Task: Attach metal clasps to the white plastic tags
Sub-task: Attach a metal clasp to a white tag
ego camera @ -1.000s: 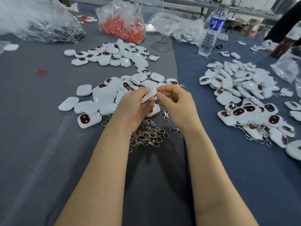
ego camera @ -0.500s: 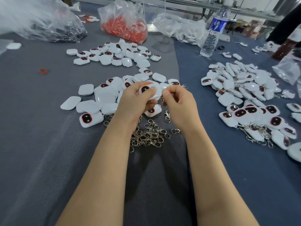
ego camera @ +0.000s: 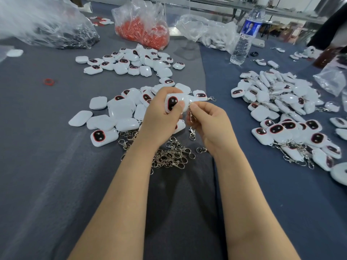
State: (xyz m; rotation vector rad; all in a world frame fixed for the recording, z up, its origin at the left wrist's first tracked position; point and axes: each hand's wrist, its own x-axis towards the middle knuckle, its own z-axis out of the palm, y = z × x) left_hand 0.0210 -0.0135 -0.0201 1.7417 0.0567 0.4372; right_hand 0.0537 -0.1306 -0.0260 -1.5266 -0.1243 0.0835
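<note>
My left hand (ego camera: 161, 117) grips a white plastic tag (ego camera: 175, 103) with a dark red-rimmed window, held above the table centre with the window towards me. My right hand (ego camera: 210, 124) pinches a metal clasp (ego camera: 192, 117) at the tag's right corner; the clasp hangs down between my fingers. Whether the clasp is hooked into the tag is hidden by my fingers. A heap of loose metal clasps (ego camera: 171, 155) lies on the cloth just below my hands. Loose white tags (ego camera: 116, 113) lie to the left of my hands.
Tags with clasps on them are piled at the right (ego camera: 281, 117). Another group of tags (ego camera: 131, 62) lies further back. Plastic bags of red parts (ego camera: 142, 32), dark parts (ego camera: 56, 32) and white parts (ego camera: 210, 34) line the far edge beside a water bottle (ego camera: 244, 38). A red ring (ego camera: 49, 82) lies at the left.
The tag has been turned in my left hand so its dark window now faces me. My right hand has shifted slightly down at the tag's corner, and the clasp now hangs visibly.
</note>
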